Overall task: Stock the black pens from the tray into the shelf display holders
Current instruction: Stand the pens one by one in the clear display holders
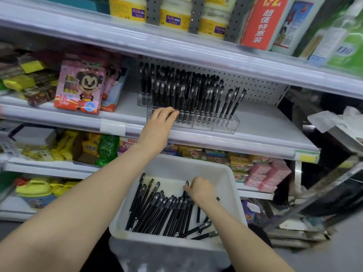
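Observation:
Several black pens (157, 213) lie in a white tray (233, 185) below the shelf. My right hand (200, 190) is down in the tray, fingers curled round a pen's top end. On the middle shelf a clear display holder (225, 125) carries many upright black pens (188, 91), with three standing apart at its right end. My left hand (163, 119) reaches up to the holder's left front, its fingertips at the lower barrels of the pens there; whether it holds one I cannot tell.
Pink boxes of colour pens (80, 87) stand left of the holder. Jars and bottles fill the top shelf (176, 44). Packets of snacks and pink boxes (271, 175) crowd the lower shelves. A dark metal rack (324, 193) stands at the right.

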The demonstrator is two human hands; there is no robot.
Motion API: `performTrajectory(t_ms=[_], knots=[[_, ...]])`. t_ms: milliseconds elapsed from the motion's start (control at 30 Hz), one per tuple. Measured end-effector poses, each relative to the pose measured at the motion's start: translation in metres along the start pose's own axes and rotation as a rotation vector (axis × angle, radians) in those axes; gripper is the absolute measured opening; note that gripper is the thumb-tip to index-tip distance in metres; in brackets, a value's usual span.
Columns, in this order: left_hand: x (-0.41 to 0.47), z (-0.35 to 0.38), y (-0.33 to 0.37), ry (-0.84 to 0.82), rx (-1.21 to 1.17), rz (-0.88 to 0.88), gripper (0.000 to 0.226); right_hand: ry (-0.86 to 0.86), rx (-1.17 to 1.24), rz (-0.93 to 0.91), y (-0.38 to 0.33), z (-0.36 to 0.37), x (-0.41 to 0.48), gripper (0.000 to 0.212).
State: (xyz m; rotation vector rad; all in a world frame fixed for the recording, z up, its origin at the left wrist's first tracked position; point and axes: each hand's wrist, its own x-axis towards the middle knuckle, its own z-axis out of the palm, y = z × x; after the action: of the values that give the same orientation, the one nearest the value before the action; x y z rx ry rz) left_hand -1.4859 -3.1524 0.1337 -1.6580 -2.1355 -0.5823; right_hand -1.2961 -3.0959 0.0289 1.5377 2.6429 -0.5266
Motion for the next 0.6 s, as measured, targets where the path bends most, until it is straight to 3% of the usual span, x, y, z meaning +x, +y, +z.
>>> performTrajectory(t_ms=[333, 600], knots=[[-0.002, 0.006, 0.006, 0.045, -0.032, -0.025, 0.082, -0.076, 0.171, 0.078, -0.007, -0.002, 0.013, 0.035], [-0.004, 0.002, 0.005, 0.088, -0.122, -0.031, 0.066, 0.051, 0.59, -0.104, -0.033, -0.089, 0.001, 0.007]])
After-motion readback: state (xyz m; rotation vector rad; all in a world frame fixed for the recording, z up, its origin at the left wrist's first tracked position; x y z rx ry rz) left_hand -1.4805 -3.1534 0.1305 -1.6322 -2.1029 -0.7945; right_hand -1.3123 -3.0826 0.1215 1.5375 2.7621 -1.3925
